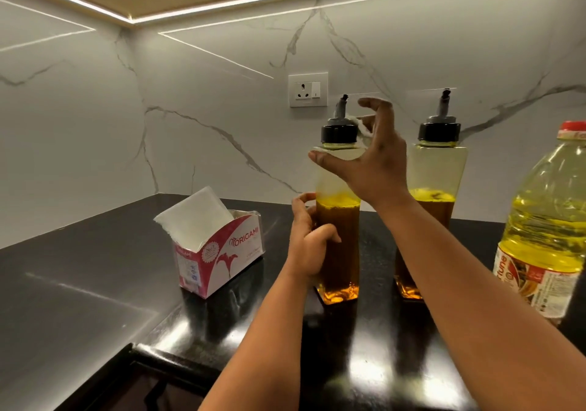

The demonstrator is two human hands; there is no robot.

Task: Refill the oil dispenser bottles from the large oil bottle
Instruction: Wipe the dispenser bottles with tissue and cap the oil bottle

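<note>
Two tall clear dispenser bottles with black caps and grey spouts stand on the black counter (95, 284), each about half full of amber oil. My left hand (309, 242) grips the lower body of the left dispenser bottle (337, 245). My right hand (371, 160) is at that bottle's shoulder and cap, pinching a small white tissue piece (360, 127) against the cap, fingers spread. The right dispenser bottle (439, 163) stands just behind my right forearm. The large oil bottle (545, 226), yellow oil, red cap, stands at the right edge.
An open pink and white tissue box (218, 258) with white tissues sticking up sits left of the bottles. A wall socket (308, 90) is on the marble backsplash behind them. The counter's front edge runs below my forearms.
</note>
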